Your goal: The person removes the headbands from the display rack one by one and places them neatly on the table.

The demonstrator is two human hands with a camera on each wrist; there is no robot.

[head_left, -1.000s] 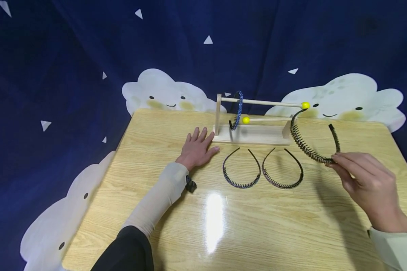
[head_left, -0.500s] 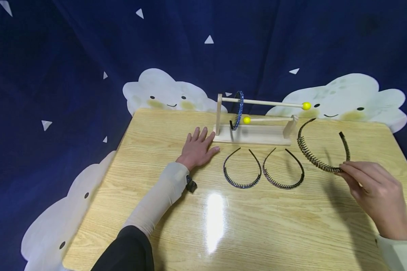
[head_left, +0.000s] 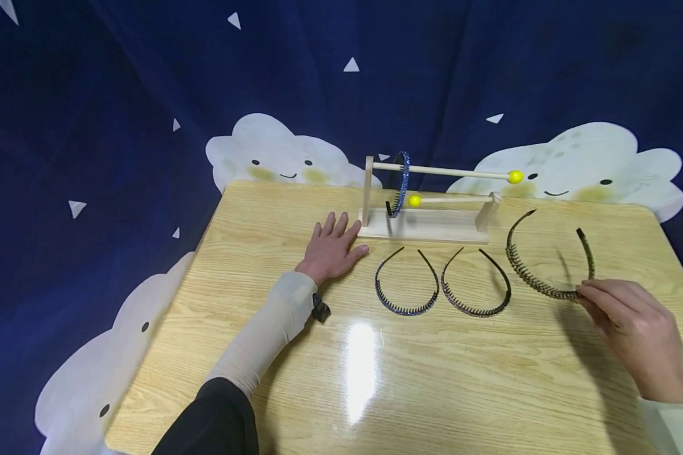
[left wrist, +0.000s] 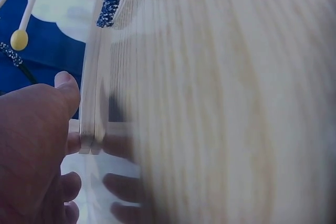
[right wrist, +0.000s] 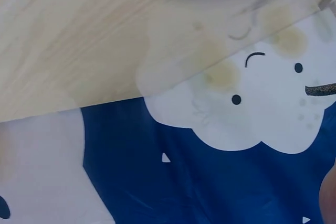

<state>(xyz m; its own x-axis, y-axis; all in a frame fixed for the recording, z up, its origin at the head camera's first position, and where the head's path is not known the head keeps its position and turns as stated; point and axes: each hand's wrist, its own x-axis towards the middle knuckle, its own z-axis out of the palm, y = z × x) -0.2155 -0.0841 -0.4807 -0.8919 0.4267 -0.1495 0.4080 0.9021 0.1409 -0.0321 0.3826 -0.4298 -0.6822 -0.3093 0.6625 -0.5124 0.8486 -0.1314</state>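
Head view, and the dark headband (head_left: 537, 285) is pinched at its near right curve by the right hand (head_left: 640, 332), thumb and fingers clamped together on it. From those fingers the band is stretched leftward and away, its open ends pointed toward the far side of the desk (head_left: 432, 385), seemingly held above the surface. Now the relation that appears to count: the upper rod (head_left: 461, 172) is set far and to the left of the band, its long axis run left to right, its yellow ball (head_left: 515, 177) turned to the right hand, the nearer of the two. A blue headband (head_left: 405, 180) is hung on that rod. Over by the left end of the wooden stand (head_left: 432, 230), the left hand (head_left: 331, 251) is laid flat, fingers spread apart, nothing gripped; whether the base is touched cannot be told. Between the hands, a blue-flecked headband (head_left: 405, 311) and a purplish headband (head_left: 473, 313) are laid side by side.
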